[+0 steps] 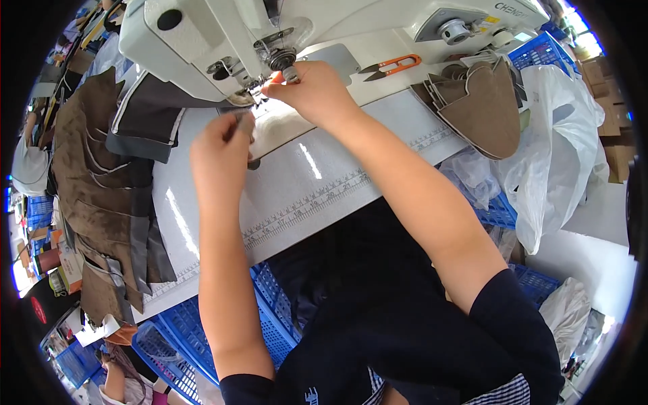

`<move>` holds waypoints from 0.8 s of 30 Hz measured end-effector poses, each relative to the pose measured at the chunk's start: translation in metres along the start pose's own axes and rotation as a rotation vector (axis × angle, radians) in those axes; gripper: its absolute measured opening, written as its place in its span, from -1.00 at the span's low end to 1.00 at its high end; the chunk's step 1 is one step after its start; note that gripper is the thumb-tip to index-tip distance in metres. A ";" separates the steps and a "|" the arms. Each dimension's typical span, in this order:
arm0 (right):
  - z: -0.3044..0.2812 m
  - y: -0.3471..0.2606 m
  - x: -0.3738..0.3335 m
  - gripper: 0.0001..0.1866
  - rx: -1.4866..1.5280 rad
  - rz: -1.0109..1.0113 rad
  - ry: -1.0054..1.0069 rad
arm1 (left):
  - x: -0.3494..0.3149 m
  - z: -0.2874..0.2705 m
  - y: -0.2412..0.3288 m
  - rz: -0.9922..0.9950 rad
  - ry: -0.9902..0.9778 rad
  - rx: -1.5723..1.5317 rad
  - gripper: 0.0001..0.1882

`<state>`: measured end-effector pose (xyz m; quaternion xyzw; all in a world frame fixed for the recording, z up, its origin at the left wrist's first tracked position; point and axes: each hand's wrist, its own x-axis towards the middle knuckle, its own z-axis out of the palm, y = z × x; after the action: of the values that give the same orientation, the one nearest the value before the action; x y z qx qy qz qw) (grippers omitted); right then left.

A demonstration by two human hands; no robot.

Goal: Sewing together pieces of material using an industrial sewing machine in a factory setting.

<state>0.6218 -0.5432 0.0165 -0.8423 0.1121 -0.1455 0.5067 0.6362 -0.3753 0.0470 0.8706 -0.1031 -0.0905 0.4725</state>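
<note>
Both hands work at the needle of the white sewing machine (223, 40) at the far edge of the tabletop (304, 189). The left hand (223, 152) pinches a small grey tool (241, 120) in a closed grip just beside the needle. The right hand (314, 91) pinches something fine at the needle area; the thread itself is too small to see. Orange snips (391, 66) lie on the machine bed. Cut brown pieces (486, 108) are stacked at the right edge, brown and grey fabric (101, 182) drapes over the left edge. Blue crates (202, 331) stand under the near edge; their contents are mostly hidden. A white plastic bag (560, 142) hangs on the right.
</note>
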 end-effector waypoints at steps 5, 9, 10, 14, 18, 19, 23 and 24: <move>0.007 0.008 -0.004 -0.68 0.033 0.028 0.017 | 0.017 0.014 -0.003 -0.037 0.006 -0.166 -0.77; -0.004 -0.008 -0.010 -0.73 -0.117 0.069 -0.004 | 0.007 0.002 -0.001 -0.097 -0.139 -0.222 -0.88; -0.007 -0.004 -0.010 -0.75 -0.106 0.078 0.020 | -0.003 0.001 0.008 -0.118 -0.237 -0.196 -0.90; -0.001 0.016 -0.005 -0.76 -0.077 0.037 0.035 | -0.074 0.025 0.015 0.256 -0.602 -0.098 -0.96; -0.007 0.006 -0.005 -0.73 -0.119 -0.053 -0.054 | -0.162 0.078 -0.004 0.869 -0.768 0.418 -0.65; -0.010 0.003 -0.005 -0.68 -0.145 -0.064 -0.128 | -0.165 0.084 -0.007 0.930 -0.676 0.489 -0.62; -0.011 0.014 0.000 -0.64 0.053 -0.074 -0.165 | -0.151 0.093 -0.020 0.621 -0.860 0.272 -0.53; -0.010 0.014 0.000 -0.64 0.048 -0.074 -0.156 | -0.141 0.089 -0.024 0.363 -1.027 0.070 -0.52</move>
<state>0.6180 -0.5584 0.0083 -0.8423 0.0375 -0.1006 0.5282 0.4797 -0.3965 -0.0125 0.6978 -0.4722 -0.4176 0.3403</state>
